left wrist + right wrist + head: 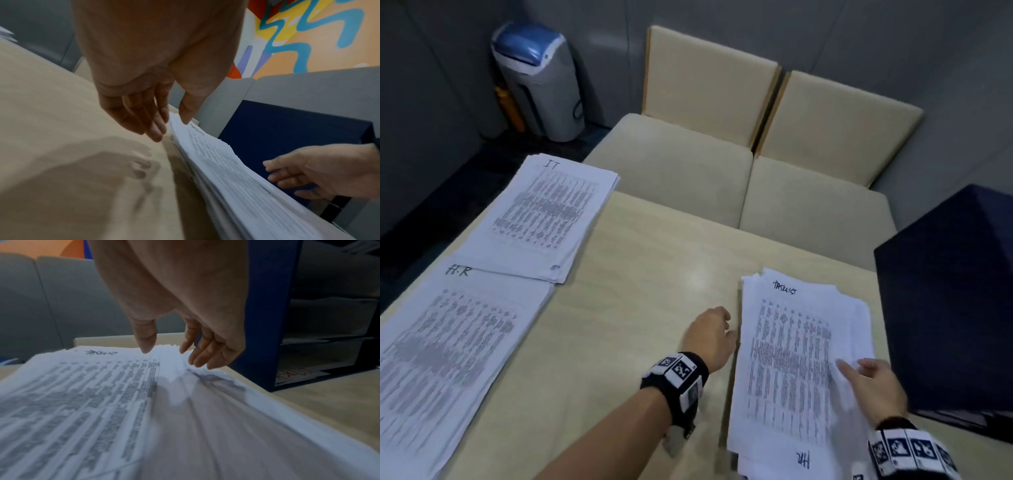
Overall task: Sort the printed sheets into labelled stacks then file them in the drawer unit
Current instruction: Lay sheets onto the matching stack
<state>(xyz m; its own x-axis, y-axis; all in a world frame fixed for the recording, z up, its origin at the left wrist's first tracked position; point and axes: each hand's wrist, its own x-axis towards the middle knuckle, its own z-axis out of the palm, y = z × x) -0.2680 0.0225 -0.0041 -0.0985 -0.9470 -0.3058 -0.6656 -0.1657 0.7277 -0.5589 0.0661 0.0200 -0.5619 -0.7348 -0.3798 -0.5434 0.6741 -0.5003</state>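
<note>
A loose pile of printed sheets (794, 356) lies at the table's right, its top sheet marked "TASKLIST". My left hand (710, 337) hovers at the pile's left edge with straight, relaxed fingers (154, 120) and thumb just above the paper (216, 159). My right hand (869, 380) is over the pile's right edge, fingers (203, 353) extended above the fanned sheets (102, 402), holding nothing. A stack labelled "IT" (544, 216) and a stack labelled "H.R" (448, 349) lie at the table's left. The dark blue drawer unit (948, 308) stands right of the pile, its trays (329, 331) facing me.
The beige table (640, 274) shows bare wood between the stacks. Two cream chairs (688, 171) stand behind its far edge. A grey bin with a blue lid (537, 82) is in the far left corner by the grey wall.
</note>
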